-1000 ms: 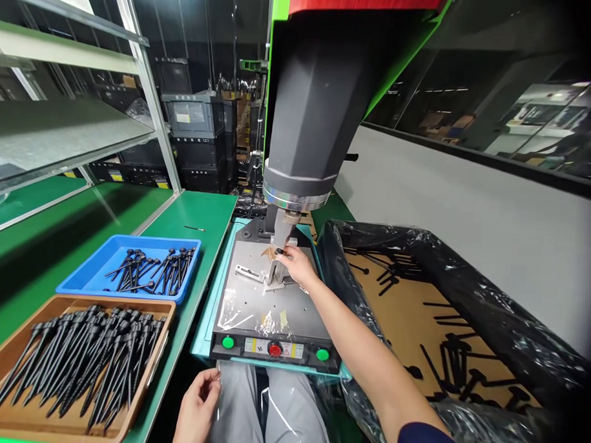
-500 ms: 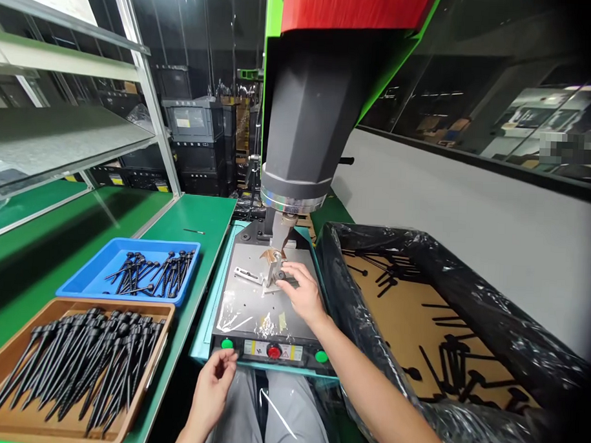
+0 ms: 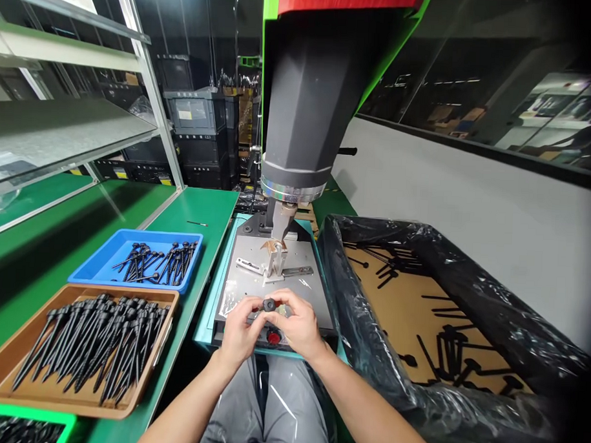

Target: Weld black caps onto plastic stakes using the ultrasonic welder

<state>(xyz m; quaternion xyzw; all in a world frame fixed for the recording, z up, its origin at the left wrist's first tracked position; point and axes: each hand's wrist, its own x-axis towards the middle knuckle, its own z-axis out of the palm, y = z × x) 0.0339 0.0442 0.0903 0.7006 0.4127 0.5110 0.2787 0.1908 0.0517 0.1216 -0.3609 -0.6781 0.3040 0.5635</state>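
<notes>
Between my two hands is a black round-headed part [image 3: 270,304], its round end facing me; any shaft behind it is hidden. My left hand [image 3: 242,329] pinches it from the left with thumb and fingers. From the right, my right hand [image 3: 299,325] grips the same part, the thumbs nearly meeting below it. Both hands are just above the front of the machine's metal plate [image 3: 230,271], near the red button [image 3: 273,338]. Beyond them a small upright metal fixture [image 3: 276,263] stands under the machine's horn [image 3: 282,220].
At left, a brown tray [image 3: 119,409] holds many black spikes with round heads. Behind it sits a blue tray [image 3: 94,272] with more. A green-rimmed bin [image 3: 68,427] shows at lower left. To the right stands a large box lined with black plastic [image 3: 360,314], with black spikes inside.
My right hand has drawn back from the fixture toward me with the black part. My left hand has risen from the front edge and now grips the part too.
</notes>
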